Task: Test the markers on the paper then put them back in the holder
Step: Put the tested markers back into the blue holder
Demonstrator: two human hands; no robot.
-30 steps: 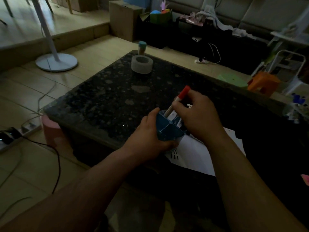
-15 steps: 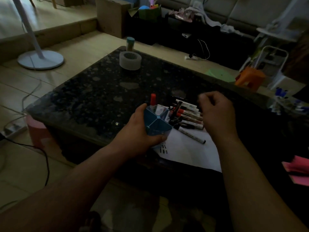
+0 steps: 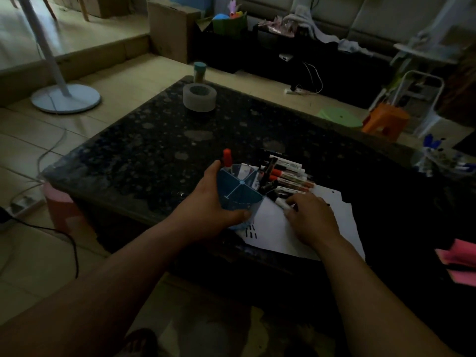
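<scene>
A blue round holder [image 3: 238, 191] with divided compartments stands at the near edge of the dark stone table [image 3: 159, 150]. My left hand [image 3: 213, 202] grips its side. A red-capped marker [image 3: 227, 157] stands upright in a far compartment, and a black marker [image 3: 269, 169] leans in the right one. Several markers [image 3: 291, 177] lie in a row on the table just right of the holder. My right hand [image 3: 313, 219] rests on the white paper [image 3: 268, 228] and pinches a black-capped white marker [image 3: 280, 203] lying there. Short black test strokes [image 3: 251, 230] mark the paper below the holder.
A grey tape roll [image 3: 199, 97] and a small teal-lidded jar [image 3: 200, 72] sit at the table's far corner. A fan base [image 3: 65, 97] stands on the floor at left. An orange stool [image 3: 385, 121] is beyond the table at right; pink paper [image 3: 458, 261] lies near right.
My right hand let go of the red-capped marker in the holder, moved right over the loose markers, then came down onto the paper and closed on a black-capped marker. My left hand stays on the holder.
</scene>
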